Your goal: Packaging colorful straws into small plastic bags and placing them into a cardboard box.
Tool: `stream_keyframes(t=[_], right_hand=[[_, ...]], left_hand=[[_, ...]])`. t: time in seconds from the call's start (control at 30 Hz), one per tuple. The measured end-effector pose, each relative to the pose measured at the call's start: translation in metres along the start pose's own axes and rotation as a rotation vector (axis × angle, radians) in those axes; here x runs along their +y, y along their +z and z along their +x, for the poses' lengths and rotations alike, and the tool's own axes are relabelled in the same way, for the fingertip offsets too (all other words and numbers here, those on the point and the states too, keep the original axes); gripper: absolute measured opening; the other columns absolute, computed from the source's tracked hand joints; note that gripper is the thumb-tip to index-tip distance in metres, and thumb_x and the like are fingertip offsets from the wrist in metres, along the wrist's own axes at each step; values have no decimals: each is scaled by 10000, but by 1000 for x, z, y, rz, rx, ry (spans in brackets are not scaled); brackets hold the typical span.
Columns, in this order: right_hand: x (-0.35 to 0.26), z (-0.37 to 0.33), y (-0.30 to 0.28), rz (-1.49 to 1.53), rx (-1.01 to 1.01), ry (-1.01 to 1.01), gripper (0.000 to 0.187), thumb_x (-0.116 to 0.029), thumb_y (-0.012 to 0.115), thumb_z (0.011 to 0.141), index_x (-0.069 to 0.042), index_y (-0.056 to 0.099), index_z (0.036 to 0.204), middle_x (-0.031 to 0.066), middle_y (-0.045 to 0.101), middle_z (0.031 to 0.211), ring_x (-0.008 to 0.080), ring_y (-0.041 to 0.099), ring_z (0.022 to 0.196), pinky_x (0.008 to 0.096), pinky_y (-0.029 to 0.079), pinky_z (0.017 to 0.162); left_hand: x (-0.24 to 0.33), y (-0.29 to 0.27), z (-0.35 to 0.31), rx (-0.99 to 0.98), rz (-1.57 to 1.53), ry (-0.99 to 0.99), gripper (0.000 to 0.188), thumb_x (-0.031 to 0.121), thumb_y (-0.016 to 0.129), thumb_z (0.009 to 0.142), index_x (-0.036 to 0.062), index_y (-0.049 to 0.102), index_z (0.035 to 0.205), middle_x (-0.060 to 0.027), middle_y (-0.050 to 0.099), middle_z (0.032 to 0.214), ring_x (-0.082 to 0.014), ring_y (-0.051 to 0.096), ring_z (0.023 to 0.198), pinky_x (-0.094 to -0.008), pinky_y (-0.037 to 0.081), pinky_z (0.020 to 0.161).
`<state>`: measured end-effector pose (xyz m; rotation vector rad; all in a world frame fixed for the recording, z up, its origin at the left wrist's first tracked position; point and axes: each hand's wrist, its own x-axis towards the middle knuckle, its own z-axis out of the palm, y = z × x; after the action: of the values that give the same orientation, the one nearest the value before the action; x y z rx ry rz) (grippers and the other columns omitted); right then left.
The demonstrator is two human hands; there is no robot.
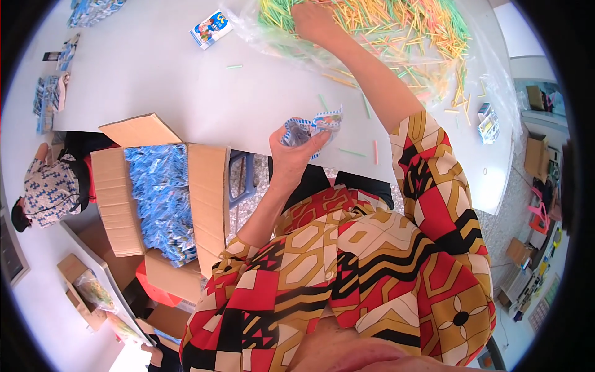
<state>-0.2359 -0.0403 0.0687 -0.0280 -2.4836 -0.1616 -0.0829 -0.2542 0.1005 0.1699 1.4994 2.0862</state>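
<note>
My left hand curls around a blue-striped packet, thumb across its front, seemingly so its mouth stays spread; it sits over the near edge of the surface. My right hand reaches into the coloured sticks, fingertips hidden, so I can't tell whether it grips any. Clear plastic underneath probably keeps them gathered.

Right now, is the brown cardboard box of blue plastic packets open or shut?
Open: the brown cardboard box has its flaps spread outward, and the blue plastic packets show inside.
</note>
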Motion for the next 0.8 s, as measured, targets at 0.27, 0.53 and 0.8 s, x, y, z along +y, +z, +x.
stream_keyframes(t=[0.27, 0.53, 0.8], right_hand=[[30, -8, 45, 304, -229, 298, 140, -93, 567, 673, 34, 608, 717, 229, 604, 686, 366, 629, 681, 448, 508, 610], [35, -18, -35, 1006, -22, 332, 227, -218, 630, 711, -17, 634, 814, 232, 591, 718, 280, 593, 625, 405, 447, 581], [45, -26, -32, 649, -71, 343, 199, -171, 602, 780, 7, 604, 870, 195, 597, 780, 331, 582, 723, 391, 456, 660]], left_hand=[[-6, -6, -1, 1, 32, -1, 122, 32, 704, 760, 5, 642, 863, -3, 636, 785, -34, 519, 664, -183, 403, 579], [-6, -3, -1, -16, 17, 7, 134, 27, 702, 759, -2, 645, 877, -14, 643, 800, -40, 534, 684, -188, 419, 604], [3, -9, 10, 73, 86, 67, 129, 33, 723, 740, 12, 632, 829, -11, 642, 798, -39, 542, 691, -188, 431, 619]])
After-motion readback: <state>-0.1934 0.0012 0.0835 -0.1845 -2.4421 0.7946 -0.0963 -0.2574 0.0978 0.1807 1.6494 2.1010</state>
